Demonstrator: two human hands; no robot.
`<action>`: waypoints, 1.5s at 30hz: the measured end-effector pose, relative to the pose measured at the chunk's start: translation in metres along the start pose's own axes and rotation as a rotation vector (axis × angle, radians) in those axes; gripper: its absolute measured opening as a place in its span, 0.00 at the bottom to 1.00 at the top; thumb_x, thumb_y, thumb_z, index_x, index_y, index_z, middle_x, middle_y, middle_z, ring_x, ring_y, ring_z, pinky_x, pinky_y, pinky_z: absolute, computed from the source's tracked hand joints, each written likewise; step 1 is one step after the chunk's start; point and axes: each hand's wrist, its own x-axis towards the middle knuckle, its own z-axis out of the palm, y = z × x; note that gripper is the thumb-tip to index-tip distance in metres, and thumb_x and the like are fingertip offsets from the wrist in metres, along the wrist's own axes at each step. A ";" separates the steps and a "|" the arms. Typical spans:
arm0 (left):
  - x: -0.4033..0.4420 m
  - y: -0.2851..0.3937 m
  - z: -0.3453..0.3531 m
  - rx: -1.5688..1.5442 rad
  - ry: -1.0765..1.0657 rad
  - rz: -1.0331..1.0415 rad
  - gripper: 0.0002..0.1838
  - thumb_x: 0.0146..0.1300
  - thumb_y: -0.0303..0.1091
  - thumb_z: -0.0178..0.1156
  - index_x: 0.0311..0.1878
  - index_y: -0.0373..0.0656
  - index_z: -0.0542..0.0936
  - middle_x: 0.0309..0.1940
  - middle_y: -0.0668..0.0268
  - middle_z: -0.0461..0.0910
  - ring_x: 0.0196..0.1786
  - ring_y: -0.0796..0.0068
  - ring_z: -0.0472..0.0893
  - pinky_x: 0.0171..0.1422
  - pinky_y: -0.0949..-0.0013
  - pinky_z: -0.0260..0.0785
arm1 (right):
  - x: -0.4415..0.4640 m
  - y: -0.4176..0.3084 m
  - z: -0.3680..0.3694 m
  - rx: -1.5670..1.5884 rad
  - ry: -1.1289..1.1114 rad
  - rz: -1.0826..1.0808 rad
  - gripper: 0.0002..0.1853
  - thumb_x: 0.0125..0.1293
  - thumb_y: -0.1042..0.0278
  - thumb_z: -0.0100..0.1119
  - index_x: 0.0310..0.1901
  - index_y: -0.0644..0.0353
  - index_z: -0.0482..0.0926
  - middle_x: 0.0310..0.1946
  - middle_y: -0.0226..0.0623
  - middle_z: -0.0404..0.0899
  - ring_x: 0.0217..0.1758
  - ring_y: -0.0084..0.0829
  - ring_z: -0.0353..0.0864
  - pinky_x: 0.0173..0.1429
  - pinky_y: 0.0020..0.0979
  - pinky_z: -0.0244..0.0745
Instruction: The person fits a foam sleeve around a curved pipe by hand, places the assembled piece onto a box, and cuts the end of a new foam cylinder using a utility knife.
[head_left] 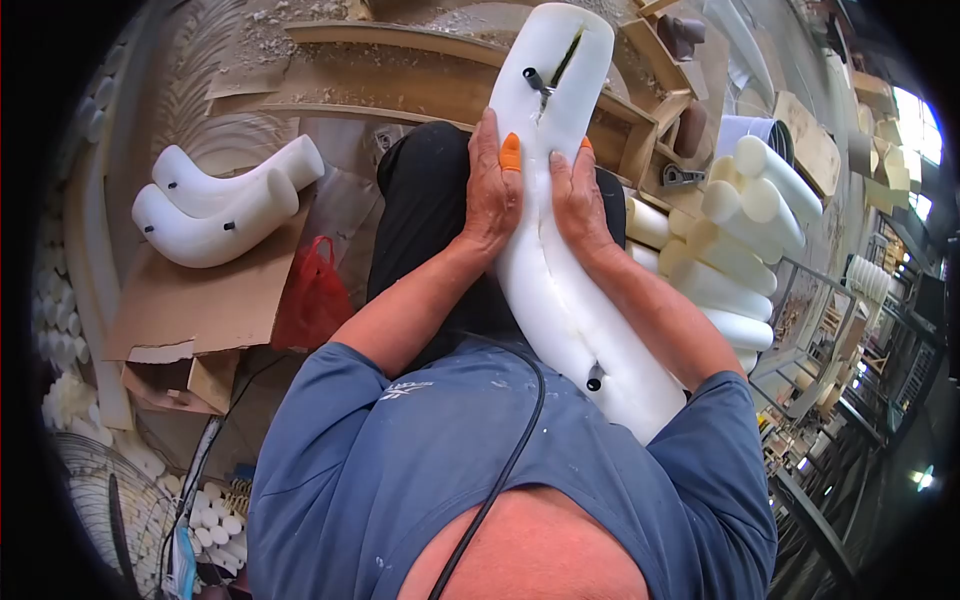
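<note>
A long, white, curved foam tube lies across my lap, running from beyond my knees up against my shirt. My left hand presses its left side, and an orange finger cover shows on the thumb. On the opposite side my right hand grips it, also with a bit of orange on a digit. A seam runs along the tube between both hands. Near the far end that seam gapes into a dark slit, beside a black cylindrical piece. Another black piece sits by the near end. The undersides of both hands are hidden.
Two curved white tubes with black pieces rest on a cardboard box at left, beside a red plastic bag. Several white foam cylinders are stacked at right. Wooden framing with shavings lies ahead. A black cable crosses my chest.
</note>
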 end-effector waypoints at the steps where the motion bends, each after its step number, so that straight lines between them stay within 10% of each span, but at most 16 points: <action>1: -0.004 0.006 -0.003 -0.008 -0.001 -0.027 0.38 0.81 0.49 0.48 0.81 0.32 0.51 0.78 0.41 0.56 0.81 0.44 0.56 0.85 0.58 0.47 | -0.004 -0.004 -0.002 0.003 -0.014 0.026 0.36 0.79 0.50 0.51 0.76 0.70 0.55 0.70 0.69 0.65 0.74 0.59 0.68 0.76 0.47 0.62; 20: -0.057 -0.009 -0.025 0.057 0.004 0.220 0.32 0.78 0.38 0.55 0.80 0.40 0.57 0.79 0.44 0.52 0.82 0.47 0.53 0.86 0.56 0.44 | -0.022 -0.007 -0.044 0.151 -0.084 0.006 0.37 0.77 0.49 0.54 0.77 0.65 0.57 0.61 0.57 0.79 0.66 0.47 0.80 0.71 0.38 0.70; 28: -0.057 0.013 -0.013 0.080 -0.056 0.239 0.32 0.80 0.40 0.53 0.81 0.40 0.58 0.79 0.44 0.50 0.83 0.47 0.51 0.86 0.56 0.44 | -0.071 -0.022 -0.081 0.304 -0.312 0.012 0.41 0.67 0.53 0.67 0.75 0.64 0.61 0.70 0.55 0.70 0.75 0.47 0.70 0.75 0.41 0.66; 37: -0.055 0.018 -0.007 0.105 -0.032 0.198 0.29 0.80 0.39 0.53 0.79 0.42 0.62 0.80 0.42 0.48 0.82 0.46 0.52 0.85 0.56 0.45 | -0.056 -0.028 -0.053 -0.230 -0.202 0.017 0.43 0.64 0.55 0.67 0.74 0.67 0.61 0.66 0.57 0.72 0.73 0.44 0.70 0.73 0.37 0.67; 40: -0.055 0.022 -0.009 0.069 -0.028 0.180 0.29 0.79 0.38 0.55 0.79 0.44 0.64 0.79 0.42 0.50 0.82 0.46 0.54 0.85 0.57 0.47 | -0.051 -0.027 -0.075 0.333 -0.398 0.053 0.40 0.67 0.56 0.64 0.75 0.67 0.61 0.68 0.55 0.72 0.73 0.43 0.70 0.73 0.37 0.67; 45: -0.054 0.019 -0.009 0.117 -0.016 0.218 0.28 0.78 0.37 0.56 0.78 0.44 0.67 0.78 0.42 0.52 0.81 0.45 0.55 0.84 0.57 0.49 | -0.071 -0.013 -0.091 -0.005 -0.297 -0.372 0.34 0.71 0.56 0.65 0.74 0.58 0.69 0.70 0.61 0.69 0.74 0.52 0.70 0.76 0.42 0.66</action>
